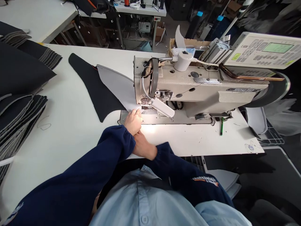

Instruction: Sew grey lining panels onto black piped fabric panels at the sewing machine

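Note:
My left hand [133, 121] is closed at the near corner of a grey fabric panel [118, 83], just left of the sewing machine's needle area. The panel joins a black fabric piece [95, 88] that spreads to the left over the white table. Close against my left wrist, my right hand [144, 146] reaches in from the right, its fingers hidden behind the left hand. The beige sewing machine [178, 84] stands directly beyond both hands. A small white lamp [162, 107] lights the spot around the needle.
Stacks of dark cut fabric [21, 116] lie along the left side. A control panel [265, 50] sits above the machine, with a phone [254, 77] below it. A green-handled tool [221, 126] rests near the machine's right end. A cardboard box [197, 44] stands behind.

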The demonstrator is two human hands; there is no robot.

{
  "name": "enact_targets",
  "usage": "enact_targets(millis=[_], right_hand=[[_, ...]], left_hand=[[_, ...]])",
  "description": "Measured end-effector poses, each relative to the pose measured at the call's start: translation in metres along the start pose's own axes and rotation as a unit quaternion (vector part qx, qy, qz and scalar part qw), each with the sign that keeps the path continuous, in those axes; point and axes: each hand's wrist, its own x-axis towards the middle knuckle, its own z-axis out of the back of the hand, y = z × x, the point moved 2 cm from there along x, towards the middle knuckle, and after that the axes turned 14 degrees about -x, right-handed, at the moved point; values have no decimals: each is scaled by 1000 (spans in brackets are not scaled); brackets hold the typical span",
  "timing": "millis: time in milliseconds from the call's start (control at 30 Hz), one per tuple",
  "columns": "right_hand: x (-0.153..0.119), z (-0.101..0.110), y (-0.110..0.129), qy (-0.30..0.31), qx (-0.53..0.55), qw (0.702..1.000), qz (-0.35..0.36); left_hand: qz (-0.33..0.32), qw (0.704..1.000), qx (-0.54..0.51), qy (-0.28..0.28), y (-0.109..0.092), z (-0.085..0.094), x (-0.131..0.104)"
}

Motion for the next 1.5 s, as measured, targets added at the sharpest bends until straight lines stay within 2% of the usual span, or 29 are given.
enact_targets(millis=[67, 133, 233, 333, 667, 1000, 1167, 1500], right_hand=[[-19, 8, -7, 70, 92, 993, -31], [-41, 14, -16, 152, 194, 966, -76], [-66, 18, -28, 206, 249, 937, -132], [-73, 17, -30, 208, 255, 932, -153], [-74, 16, -25, 187, 245, 940, -149], [-80, 12, -26, 164, 230, 953, -105], [-84, 9, -26, 173, 224, 954, -101], [-85, 7, -26, 173, 224, 954, -98]], left_hand=[[-4, 1000, 21, 3, 0, 2, 4], [0, 999, 30, -10, 2, 3, 8], [0, 999, 29, -34, 5, 1, 14], [0, 999, 20, -47, 6, -2, 17], [1, 998, -9, -63, 4, -8, 16], [6, 984, -101, -145, 2, -22, 16], [5, 981, -124, -150, 3, -24, 15], [-5, 979, -150, -137, 4, -16, 8]])
